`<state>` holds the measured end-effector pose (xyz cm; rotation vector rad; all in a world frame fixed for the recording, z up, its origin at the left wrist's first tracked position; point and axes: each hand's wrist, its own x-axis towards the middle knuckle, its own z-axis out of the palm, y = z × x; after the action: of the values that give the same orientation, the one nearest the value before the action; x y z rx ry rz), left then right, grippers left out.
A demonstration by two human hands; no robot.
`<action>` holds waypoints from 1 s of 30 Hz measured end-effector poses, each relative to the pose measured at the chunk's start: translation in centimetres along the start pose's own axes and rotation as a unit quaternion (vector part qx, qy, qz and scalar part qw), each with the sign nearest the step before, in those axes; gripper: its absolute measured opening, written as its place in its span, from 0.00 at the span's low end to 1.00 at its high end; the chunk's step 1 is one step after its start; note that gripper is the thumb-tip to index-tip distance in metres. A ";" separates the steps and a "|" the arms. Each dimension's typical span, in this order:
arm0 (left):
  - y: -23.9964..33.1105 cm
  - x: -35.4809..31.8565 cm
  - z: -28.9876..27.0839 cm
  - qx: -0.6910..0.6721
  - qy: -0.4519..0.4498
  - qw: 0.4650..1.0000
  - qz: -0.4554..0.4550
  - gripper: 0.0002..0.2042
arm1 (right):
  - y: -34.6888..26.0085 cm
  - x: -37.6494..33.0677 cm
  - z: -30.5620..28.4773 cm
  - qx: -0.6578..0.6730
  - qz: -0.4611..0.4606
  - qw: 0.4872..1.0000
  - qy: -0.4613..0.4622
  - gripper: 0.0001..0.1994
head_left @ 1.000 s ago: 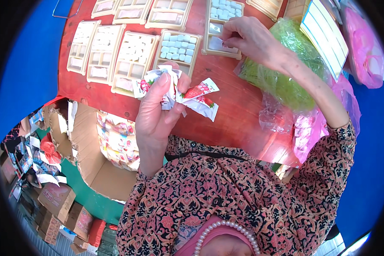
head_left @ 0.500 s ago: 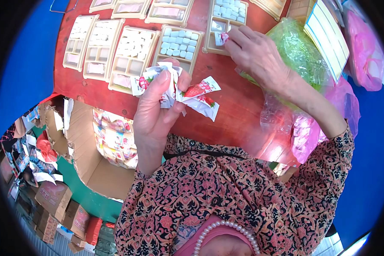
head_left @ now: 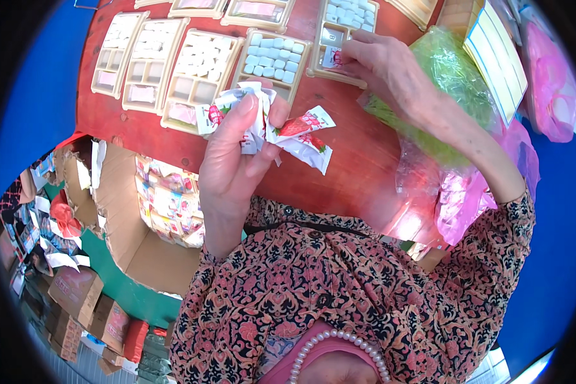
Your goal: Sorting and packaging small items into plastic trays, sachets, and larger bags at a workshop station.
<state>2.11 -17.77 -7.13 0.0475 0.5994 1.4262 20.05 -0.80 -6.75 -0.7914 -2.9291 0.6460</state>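
My left hand (head_left: pixel 227 166) is closed around a bunch of small white sachets (head_left: pixel 304 123) printed with red strawberries, their ends fanning out past the fingers. My right hand (head_left: pixel 400 80) reaches to a cream plastic tray (head_left: pixel 331 37) at the far middle. Its bent fingers pinch the edge of a single white and pink sachet (head_left: pixel 332 57), which sits in the tray's near compartment. The fingertips are partly hidden. Pale blue pillow-shaped pieces (head_left: pixel 351 13) fill that tray's far section. A similar tray of blue pieces (head_left: pixel 273 59) stands just beyond my left hand.
More cream trays (head_left: pixel 146 64) with white pieces line the red table (head_left: pixel 339 153). To the right lie a green plastic bag (head_left: pixel 451 70), pink bags (head_left: pixel 547 83) and a striped card (head_left: pixel 498 61). An open cardboard box (head_left: pixel 163 256) of colourful packets stands below the left table edge.
My right hand has shifted slightly up, bringing the single sachet down flat into the tray's compartment. My left hand keeps its grip on the bunch. The whole view has shifted a little.
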 end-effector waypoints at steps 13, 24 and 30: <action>0.4 0.5 -1.0 -0.049 0.013 0.999 0.012 0.14 | -5.4 1.7 -1.8 0.593 0.201 0.751 -0.210 0.08; 1.1 -1.0 -3.0 0.037 0.034 0.990 0.132 0.13 | -7.1 2.7 -1.2 0.623 0.228 0.715 -0.221 0.09; 2.3 -2.1 -5.3 -0.098 -0.002 0.988 0.115 0.11 | -7.1 2.3 -1.5 0.622 0.264 0.723 -0.144 0.08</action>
<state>-2.23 -21.01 -9.97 -0.0381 0.4572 1.7033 14.86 -4.65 -2.72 -1.2428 -1.5513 2.4779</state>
